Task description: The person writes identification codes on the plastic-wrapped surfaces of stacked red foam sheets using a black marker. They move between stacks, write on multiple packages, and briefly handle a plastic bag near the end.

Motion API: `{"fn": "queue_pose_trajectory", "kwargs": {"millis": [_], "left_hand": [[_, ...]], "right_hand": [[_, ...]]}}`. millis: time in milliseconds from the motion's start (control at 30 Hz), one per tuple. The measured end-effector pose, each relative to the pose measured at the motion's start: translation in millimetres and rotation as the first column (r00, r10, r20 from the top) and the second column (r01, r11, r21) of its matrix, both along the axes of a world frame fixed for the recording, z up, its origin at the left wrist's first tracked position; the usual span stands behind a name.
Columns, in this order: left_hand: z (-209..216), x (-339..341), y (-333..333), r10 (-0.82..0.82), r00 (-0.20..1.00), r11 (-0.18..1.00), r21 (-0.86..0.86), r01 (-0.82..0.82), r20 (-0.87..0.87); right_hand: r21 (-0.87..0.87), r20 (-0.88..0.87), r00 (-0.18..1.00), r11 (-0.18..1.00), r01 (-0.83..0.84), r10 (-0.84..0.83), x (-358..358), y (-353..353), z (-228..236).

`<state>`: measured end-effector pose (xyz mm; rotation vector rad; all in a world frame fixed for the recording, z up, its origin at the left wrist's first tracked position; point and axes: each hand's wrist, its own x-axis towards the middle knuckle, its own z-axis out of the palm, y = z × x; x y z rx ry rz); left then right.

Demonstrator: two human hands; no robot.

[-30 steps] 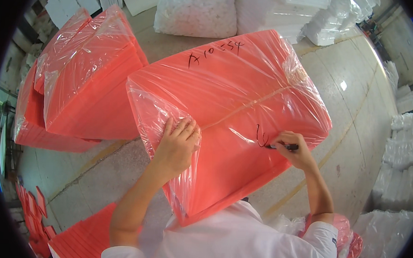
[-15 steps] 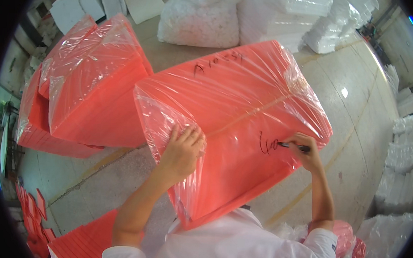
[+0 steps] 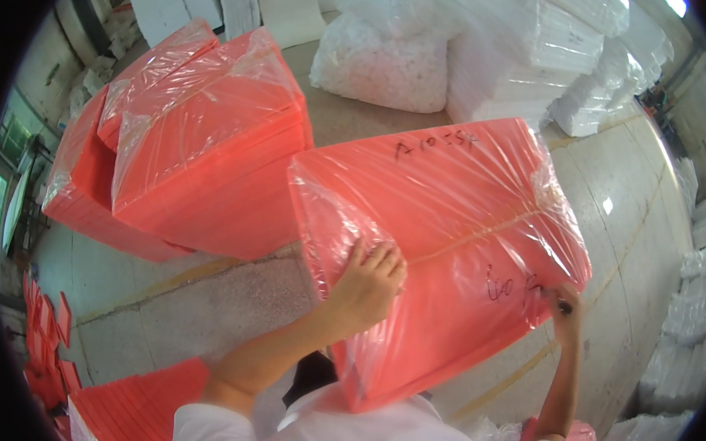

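One red film-wrapped bundle (image 3: pixel 467 203) is lying under left hand (image 3: pixel 371 290) | this hand is resting near left edge – fingers extended, clasping nothing | right hand (image 3: pixel 571 321) is grasping black marker (image 3: pixel 565 307) – at bundle's right edge, beside black writing (image 3: pixel 510 288)

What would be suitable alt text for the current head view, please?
A right hand holds a dark pen beside black handwriting on a plastic-wrapped red bundle; the left hand rests on it. Wrapped red stacks stand at left, white bundles beyond.
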<state>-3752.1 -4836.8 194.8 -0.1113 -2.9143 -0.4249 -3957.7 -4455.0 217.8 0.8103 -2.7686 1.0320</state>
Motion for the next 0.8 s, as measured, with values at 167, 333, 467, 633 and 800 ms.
{"fn": "queue_pose_trajectory", "kwargs": {"millis": [167, 333, 467, 633, 800], "left_hand": [[-11.0, 2.7, 0.8, 0.009, 0.998, 0.999, 0.046, -0.006, -0.063], [-4.9, 29.2, -6.8, -0.126, 0.986, 0.992, -0.033, 0.123, -0.112], [4.9, 62.1, -55.0, -0.073, 0.991, 0.997, -0.026, 0.070, -0.112], [-8.5, 66.2, -80.1, -0.102, 0.973, 0.993, -0.082, 0.086, -0.207], [-11.6, 70.7, -87.1, -0.107, 0.974, 0.992, -0.089, 0.091, -0.201]], "right_hand": [[-0.045, 0.059, 0.997, 0.997, 0.056, -0.053, 27.0, 1.2, -9.7], [-0.516, 0.028, 1.000, 0.857, 0.003, 0.014, 42.4, -163.8, 15.8], [-0.594, 0.043, 0.999, 0.804, 0.011, 0.018, -3.9, -249.7, -3.0], [-0.574, 0.062, 0.994, 0.818, -0.038, 0.090, -62.3, -302.7, -19.0], [-0.503, 0.088, 0.995, 0.864, 0.008, 0.042, -84.7, -340.2, -26.4]]}}
